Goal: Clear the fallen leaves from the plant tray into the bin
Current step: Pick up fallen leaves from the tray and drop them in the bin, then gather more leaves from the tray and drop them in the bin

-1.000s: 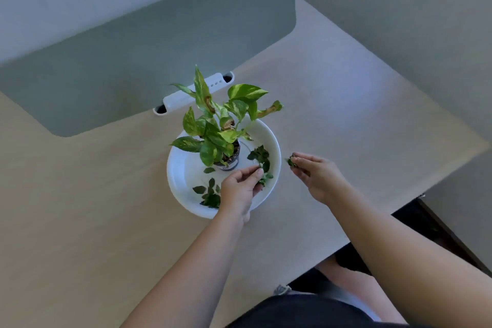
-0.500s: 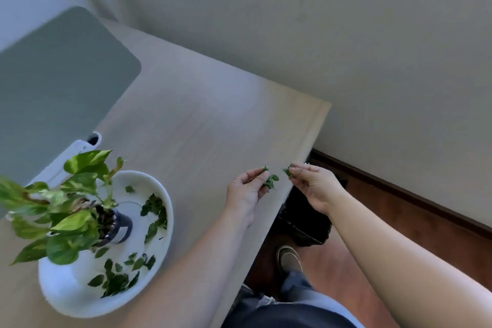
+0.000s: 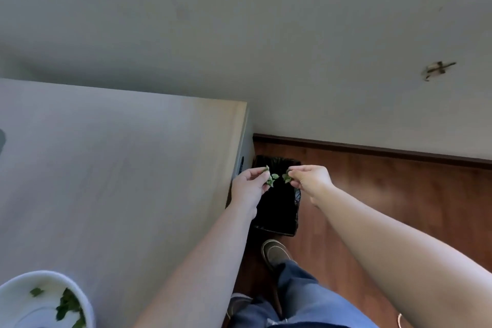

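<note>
My left hand pinches a few small green leaves above the black bin, which stands on the floor beside the desk's right edge. Just to the right, my right hand pinches another small green leaf over the same bin. The two hands are close together, fingertips almost facing. At the bottom left corner, part of the white plant tray shows, with several dark fallen leaves lying in it. The plant itself is out of view.
The pale wooden desk fills the left side; its right edge runs next to the bin. Beyond lie a brown wood floor, a dark skirting board and a white wall. My shoe and jeans are below the bin.
My view swung right, away from the tray. Both hands carried their leaves off the desk and now hover over the bin.
</note>
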Motion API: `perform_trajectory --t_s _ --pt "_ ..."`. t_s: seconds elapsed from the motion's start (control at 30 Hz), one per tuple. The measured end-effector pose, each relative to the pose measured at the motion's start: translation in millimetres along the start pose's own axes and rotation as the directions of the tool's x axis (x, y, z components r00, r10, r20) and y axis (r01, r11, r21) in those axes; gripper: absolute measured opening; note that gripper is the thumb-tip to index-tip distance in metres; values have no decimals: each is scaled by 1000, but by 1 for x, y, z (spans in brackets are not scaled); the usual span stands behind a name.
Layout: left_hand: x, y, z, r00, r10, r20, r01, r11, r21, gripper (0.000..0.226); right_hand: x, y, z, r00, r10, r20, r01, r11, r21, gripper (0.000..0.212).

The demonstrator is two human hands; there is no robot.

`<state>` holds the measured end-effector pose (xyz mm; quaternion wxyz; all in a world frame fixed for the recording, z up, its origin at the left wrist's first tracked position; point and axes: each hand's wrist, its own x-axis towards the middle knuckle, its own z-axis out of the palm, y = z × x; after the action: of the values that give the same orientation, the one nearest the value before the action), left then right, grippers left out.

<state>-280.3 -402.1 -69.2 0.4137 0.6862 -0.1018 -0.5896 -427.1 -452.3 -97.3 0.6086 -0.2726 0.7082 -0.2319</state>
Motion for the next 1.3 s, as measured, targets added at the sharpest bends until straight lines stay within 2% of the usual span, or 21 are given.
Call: perform_trajectory --t_s 0.1,0.2,0.3,0.37,0.43,0.67,0.87,0.97,1.1,1.2,1.3 --pt "16 -6 6 999 -42 -31 44 997 64 14 18 6 1 998 54 -20 -55 997 -63 13" --pt "31 -10 12 993 -96 -63 102 989 104 15 33 9 2 992 124 -13 -125 988 -89 9" --pt "42 -10 13 980 -189 -67 198 967 158 29 39 6 6 957 271 101 -260 959 -112 37" --pt "43 -9 14 973 -222 -71 231 956 179 37 39 6 5 940 314 131 -297 945 -136 40" --pt "40 -4 8 971 -221 -87 232 960 157 40 37 2 8 940 310 140 -288 944 -159 41" --pt "30 1 11 977 -206 -47 211 966 152 35 36 -6 -3 951 260 167 -254 966 -56 42" --pt "-10 20 -23 995 -94 -17 95 995 23 28 -8 -39 45 941 118 316 -118 993 -21 34" --pt "-34 24 -51 999 -26 -48 20 994 -107 17 -38 -55 83 903 54 426 -53 999 -14 27" --pt "-62 20 -103 977 67 -205 -113 968 -222 15 -80 -64 134 802 15 597 30 997 -65 24" --pt "-85 12 -139 940 74 -334 -189 926 -326 14 -110 -57 168 704 47 708 77 987 -141 25" --pt "-106 3 -170 904 61 -423 -242 890 -387 15 -135 -44 194 640 93 763 118 969 -217 27"
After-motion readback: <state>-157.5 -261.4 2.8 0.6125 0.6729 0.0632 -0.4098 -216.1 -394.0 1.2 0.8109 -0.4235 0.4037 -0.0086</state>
